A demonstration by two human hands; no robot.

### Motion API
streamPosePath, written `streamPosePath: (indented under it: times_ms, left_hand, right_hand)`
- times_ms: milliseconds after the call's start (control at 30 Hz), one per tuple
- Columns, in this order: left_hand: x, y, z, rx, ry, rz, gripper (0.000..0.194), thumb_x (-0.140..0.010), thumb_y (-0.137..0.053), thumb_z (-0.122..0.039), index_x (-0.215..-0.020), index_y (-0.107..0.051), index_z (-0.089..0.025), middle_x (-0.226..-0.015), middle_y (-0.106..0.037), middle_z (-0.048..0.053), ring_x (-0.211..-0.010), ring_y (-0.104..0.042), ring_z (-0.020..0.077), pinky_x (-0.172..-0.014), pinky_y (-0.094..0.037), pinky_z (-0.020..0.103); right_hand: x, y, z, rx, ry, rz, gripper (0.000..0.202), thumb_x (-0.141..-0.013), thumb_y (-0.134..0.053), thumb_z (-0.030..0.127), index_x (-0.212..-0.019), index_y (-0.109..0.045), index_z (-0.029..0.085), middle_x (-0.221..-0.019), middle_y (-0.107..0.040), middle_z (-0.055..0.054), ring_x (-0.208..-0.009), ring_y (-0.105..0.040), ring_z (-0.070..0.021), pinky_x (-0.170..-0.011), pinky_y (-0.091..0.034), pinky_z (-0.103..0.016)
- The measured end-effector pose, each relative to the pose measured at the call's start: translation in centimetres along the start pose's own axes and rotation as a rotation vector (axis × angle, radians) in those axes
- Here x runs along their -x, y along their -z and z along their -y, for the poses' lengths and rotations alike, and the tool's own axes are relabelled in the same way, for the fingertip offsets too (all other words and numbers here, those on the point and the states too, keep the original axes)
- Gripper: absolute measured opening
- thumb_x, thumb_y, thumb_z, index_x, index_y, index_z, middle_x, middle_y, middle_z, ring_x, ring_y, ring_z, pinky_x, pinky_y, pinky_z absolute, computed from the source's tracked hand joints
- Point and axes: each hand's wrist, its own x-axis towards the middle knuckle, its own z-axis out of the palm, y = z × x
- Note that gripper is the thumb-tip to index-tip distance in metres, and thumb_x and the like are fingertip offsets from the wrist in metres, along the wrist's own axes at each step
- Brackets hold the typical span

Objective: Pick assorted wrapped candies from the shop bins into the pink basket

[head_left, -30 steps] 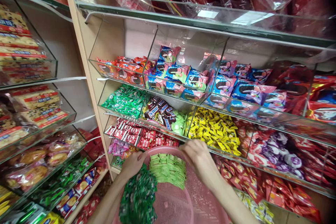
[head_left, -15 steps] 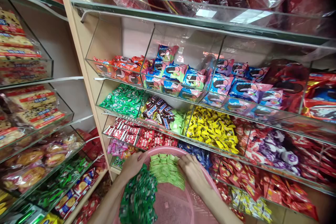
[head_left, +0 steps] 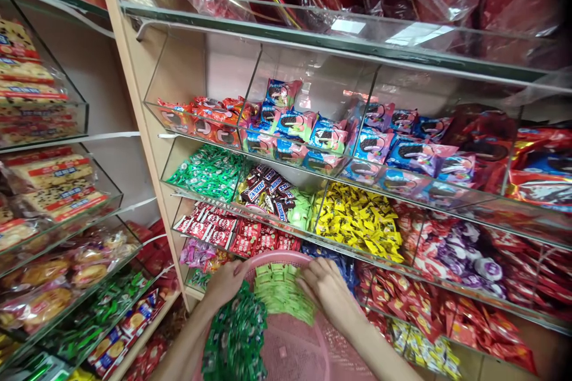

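Note:
A round pink mesh basket (head_left: 273,258) is tilted toward me below the shelves. My left hand (head_left: 226,283) is closed on its left rim, thumb on the inner side. Dark green wrapped sweets (head_left: 235,333) fill the basket's left part, just under that hand. Along the far inner wall lie light green candy packets (head_left: 280,292) in stacked rows. Over the right rim, my right hand (head_left: 325,286) has its fingers curled against the right end of these packets. Its fingertips are partly hidden.
Clear shelf bins ahead hold green sweets (head_left: 208,169), Snickers bars (head_left: 268,184), yellow sweets (head_left: 360,220) and cookie packs (head_left: 292,122). Behind the basket are red packets (head_left: 263,237). A wooden upright (head_left: 134,107) divides off left shelves with wrapped cakes (head_left: 56,172).
My right hand has shifted slightly left over the light green packets. My left hand stays on the rim, and the basket has hardly moved.

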Motion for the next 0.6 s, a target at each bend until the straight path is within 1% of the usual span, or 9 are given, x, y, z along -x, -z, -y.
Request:
streamPosePath:
  times_ms: [100, 167, 200, 267, 333, 400, 467, 600]
  left_hand:
    - [-0.1, -0.2, 0.0, 0.0, -0.006, -0.008, 0.048, -0.08, -0.026, -0.055, -0.054, -0.042, -0.018, -0.051, -0.043, -0.002, -0.054, -0.048, 0.0122, -0.052, -0.024, 0.02]
    - [0.0, -0.2, 0.0, 0.003, -0.011, -0.008, 0.048, -0.08, -0.025, -0.056, -0.054, -0.041, -0.018, -0.051, -0.042, -0.002, -0.053, -0.048, 0.0121, -0.052, -0.024, 0.02]
    - [0.0, -0.2, 0.0, 0.004, -0.013, -0.007, 0.048, -0.08, -0.025, -0.056, -0.054, -0.041, -0.018, -0.05, -0.042, -0.002, -0.053, -0.047, 0.0121, -0.052, -0.024, 0.02]
    - [0.1, -0.1, 0.0, 0.009, -0.016, -0.008, 0.049, -0.08, -0.025, -0.056, -0.054, -0.04, -0.018, -0.05, -0.042, -0.002, -0.054, -0.048, 0.012, -0.053, -0.025, 0.02]
    - [0.2, -0.1, 0.0, 0.018, -0.015, -0.006, 0.049, -0.08, -0.025, -0.056, -0.054, -0.041, -0.018, -0.051, -0.043, -0.002, -0.055, -0.048, 0.012, -0.054, -0.026, 0.02]
    - [0.2, 0.0, 0.1, 0.028, -0.009, -0.003, 0.048, -0.081, -0.026, -0.055, -0.054, -0.041, -0.018, -0.052, -0.045, -0.002, -0.056, -0.049, 0.0121, -0.055, -0.026, 0.02]
    - [0.2, 0.1, 0.2, 0.032, -0.001, -0.005, 0.047, -0.081, -0.026, -0.055, -0.054, -0.041, -0.018, -0.053, -0.046, -0.002, -0.057, -0.049, 0.0122, -0.055, -0.027, 0.02]
    - [0.3, 0.2, 0.5, 0.016, 0.009, -0.015, 0.047, -0.08, -0.026, -0.054, -0.054, -0.039, -0.018, -0.054, -0.045, -0.001, -0.059, -0.049, 0.0125, -0.056, -0.028, 0.02]
  right_hand:
    - [-2.9, 4.0, -0.2, 0.04, 0.048, -0.064, 0.023, -0.087, -0.035, 0.026, -0.076, -0.053, 0.019, -0.072, -0.052, -0.002, -0.076, -0.044, -0.0156, -0.072, -0.029, -0.03]
    - [-5.4, 5.8, -0.6, 0.11, 0.067, -0.089, 0.022, -0.087, -0.035, 0.022, -0.077, -0.054, 0.019, -0.073, -0.054, -0.003, -0.077, -0.045, -0.0162, -0.074, -0.028, -0.031]
    - [-6.7, 6.2, -0.9, 0.156, 0.064, -0.087, 0.021, -0.086, -0.036, 0.019, -0.078, -0.055, 0.018, -0.075, -0.055, -0.004, -0.079, -0.045, -0.0168, -0.076, -0.027, -0.031]
    - [-9.3, 6.3, -1.4, 0.236, 0.028, -0.037, 0.019, -0.083, -0.039, 0.015, -0.078, -0.057, 0.016, -0.077, -0.059, -0.007, -0.082, -0.047, -0.0186, -0.076, -0.026, -0.033]
    - [-11.3, 5.6, -1.7, 0.276, -0.05, 0.083, 0.019, -0.081, -0.041, 0.012, -0.077, -0.06, 0.013, -0.079, -0.061, -0.01, -0.083, -0.05, -0.0206, -0.075, -0.026, -0.035]
    - [-12.7, 4.8, -1.8, 0.275, -0.144, 0.206, 0.021, -0.079, -0.041, 0.01, -0.078, -0.062, 0.012, -0.081, -0.063, -0.013, -0.086, -0.052, -0.0221, -0.075, -0.026, -0.035]
    - [-13.5, 4.1, -1.8, 0.261, -0.208, 0.265, 0.023, -0.08, -0.039, 0.009, -0.083, -0.061, 0.011, -0.084, -0.064, -0.015, -0.088, -0.053, -0.0226, -0.075, -0.026, -0.035]
    - [-13.9, 3.5, -1.8, 0.244, -0.251, 0.295, 0.027, -0.081, -0.035, 0.008, -0.099, -0.054, 0.009, -0.086, -0.065, -0.016, -0.089, -0.055, -0.022, -0.076, -0.026, -0.035]
